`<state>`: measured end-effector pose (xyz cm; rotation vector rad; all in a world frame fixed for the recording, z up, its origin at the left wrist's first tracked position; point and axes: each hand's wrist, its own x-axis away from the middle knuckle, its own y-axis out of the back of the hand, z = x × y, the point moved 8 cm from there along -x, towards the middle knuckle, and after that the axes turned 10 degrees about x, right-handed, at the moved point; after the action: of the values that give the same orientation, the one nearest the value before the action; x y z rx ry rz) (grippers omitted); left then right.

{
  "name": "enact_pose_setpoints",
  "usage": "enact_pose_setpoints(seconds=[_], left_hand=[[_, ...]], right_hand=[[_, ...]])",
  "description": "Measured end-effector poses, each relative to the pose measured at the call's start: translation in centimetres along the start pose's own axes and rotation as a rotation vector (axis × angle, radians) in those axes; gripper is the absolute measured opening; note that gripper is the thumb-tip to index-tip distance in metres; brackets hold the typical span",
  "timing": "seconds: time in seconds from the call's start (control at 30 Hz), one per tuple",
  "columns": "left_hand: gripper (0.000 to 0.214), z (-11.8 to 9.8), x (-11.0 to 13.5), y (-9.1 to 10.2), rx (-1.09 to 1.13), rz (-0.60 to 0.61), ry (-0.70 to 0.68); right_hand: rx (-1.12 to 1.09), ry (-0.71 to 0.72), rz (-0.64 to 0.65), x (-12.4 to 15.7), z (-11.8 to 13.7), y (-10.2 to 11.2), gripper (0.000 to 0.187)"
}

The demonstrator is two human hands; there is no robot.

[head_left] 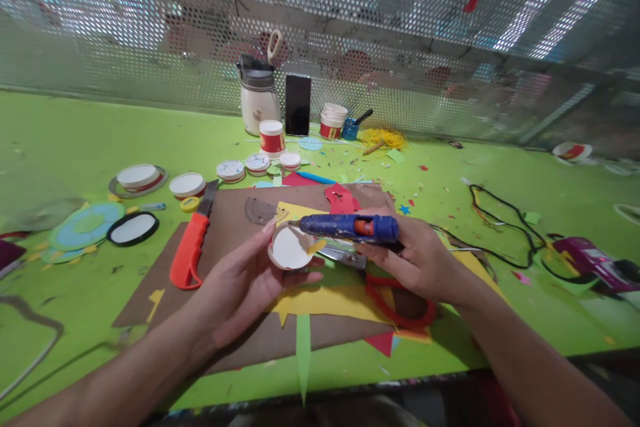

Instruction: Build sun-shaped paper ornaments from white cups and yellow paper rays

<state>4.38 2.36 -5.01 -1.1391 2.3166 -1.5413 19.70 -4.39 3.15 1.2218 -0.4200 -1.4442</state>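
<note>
Left hand (257,287) cupping round white piece (291,249), right hand (425,260) holding glue gun (333,227) level

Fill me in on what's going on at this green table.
Someone is working with a glue gun, held in the right hand. The left hand holds a round white piece, perhaps part of a paper cup, with the nozzle at its rim; whether they touch is unclear. Below lie scissors and yellow paper. An orange-handled knife rests to the left.
</note>
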Motion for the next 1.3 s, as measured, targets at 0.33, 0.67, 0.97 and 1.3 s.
enact_pose_setpoints(seconds=[0.33, 0.67, 0.97, 1.3], left_hand=[[0.023, -0.05, 0.03, 0.1, -0.012, -0.002, -0.001], [0.023, 0.11, -0.08, 0.08, -0.004, 0.019, 0.011], [0.024, 0.13, -0.11, 0.05, -0.001, 0.055, 0.016], [0.024, 0.17, -0.21, 0.04, -0.004, 0.073, 0.028]], right_hand=[[-0.023, -0.001, 0.004, 0.16, 0.0, -0.04, 0.019], [-0.03, 0.003, -0.023, 0.18, -0.09, 0.06, 0.018], [-0.017, -0.011, -0.042, 0.28, -0.07, 0.48, 0.017], [-0.068, 0.017, 0.027, -0.03, 0.39, -0.15, 0.024]])
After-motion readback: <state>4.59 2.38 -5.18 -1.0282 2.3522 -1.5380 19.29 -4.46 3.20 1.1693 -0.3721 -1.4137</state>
